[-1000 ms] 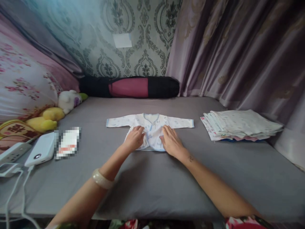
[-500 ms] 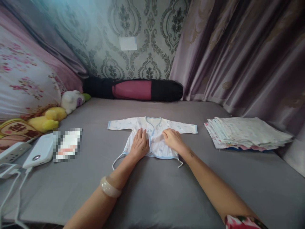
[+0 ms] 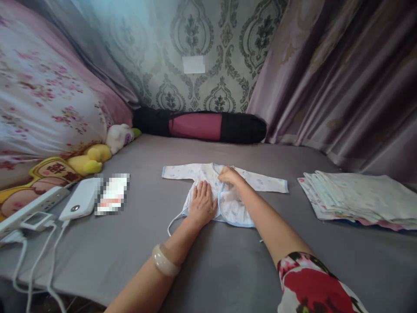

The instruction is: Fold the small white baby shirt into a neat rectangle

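Lying left of stack (image 3: 361, 195): shirt (image 3: 234, 213) | left hand (image 3: 203, 205): released, flat on shirt | right hand (image 3: 230, 175): curled over upper shirt, grip unclear | power bank (image 3: 84, 195): farther left of stack

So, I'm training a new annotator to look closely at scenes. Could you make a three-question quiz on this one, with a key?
1. On which side is the smooth, cream, ring-shaped bangle worn?
2. True or false: the left hand lies palm-down on the small white cloth jacket with blue trim.
3. From the person's side, the stack of folded, pale printed cloth lies: (a) left of the jacket, (b) right of it, (c) under it.

Key: 1. left; 2. true; 3. b.
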A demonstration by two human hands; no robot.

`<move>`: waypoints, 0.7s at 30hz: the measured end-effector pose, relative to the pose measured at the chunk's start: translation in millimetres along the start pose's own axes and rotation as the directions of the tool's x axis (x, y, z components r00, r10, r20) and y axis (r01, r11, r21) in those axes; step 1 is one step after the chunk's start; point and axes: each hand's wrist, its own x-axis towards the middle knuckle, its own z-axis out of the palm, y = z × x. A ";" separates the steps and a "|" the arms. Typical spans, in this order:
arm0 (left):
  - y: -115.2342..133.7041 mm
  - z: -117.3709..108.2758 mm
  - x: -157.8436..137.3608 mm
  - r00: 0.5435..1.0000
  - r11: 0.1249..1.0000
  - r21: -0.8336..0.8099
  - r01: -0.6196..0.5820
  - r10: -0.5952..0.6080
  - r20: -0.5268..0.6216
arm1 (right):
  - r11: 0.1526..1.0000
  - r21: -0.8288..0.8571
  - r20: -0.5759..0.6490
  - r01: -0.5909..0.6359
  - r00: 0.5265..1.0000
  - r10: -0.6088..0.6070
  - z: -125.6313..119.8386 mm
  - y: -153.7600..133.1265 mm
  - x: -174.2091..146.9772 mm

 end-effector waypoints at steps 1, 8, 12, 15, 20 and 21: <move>-0.4 -2.2 0.4 1.000 1.000 0.000 -0.012 0.012 0.002 | 1.000 -0.022 0.026 0.001 1.000 0.000 -0.9 0.3 1.2; -5.5 -6.5 1.9 1.000 1.000 -0.024 0.017 -0.016 0.019 | 0.952 -0.302 -0.182 0.055 0.977 -0.115 10.3 4.8 -10.2; -5.6 -1.1 1.2 0.998 0.998 -0.009 0.060 -0.060 -0.005 | 0.941 -0.336 -0.242 0.050 0.960 -0.138 23.8 10.9 -14.3; -7.5 -0.2 1.5 0.998 0.998 -0.022 0.056 -0.056 -0.010 | 0.973 -0.199 -0.182 0.113 0.972 -0.150 19.0 19.3 -7.9; -7.6 -12.6 4.8 0.992 0.985 -0.168 0.025 -0.045 -0.114 | 0.986 -0.029 -0.130 0.163 0.978 -0.165 -8.0 45.2 0.6; -6.0 -15.6 5.5 0.985 0.976 -0.219 0.013 -0.050 -0.163 | 0.983 -0.014 -0.125 0.181 0.976 -0.181 -11.7 50.6 -0.2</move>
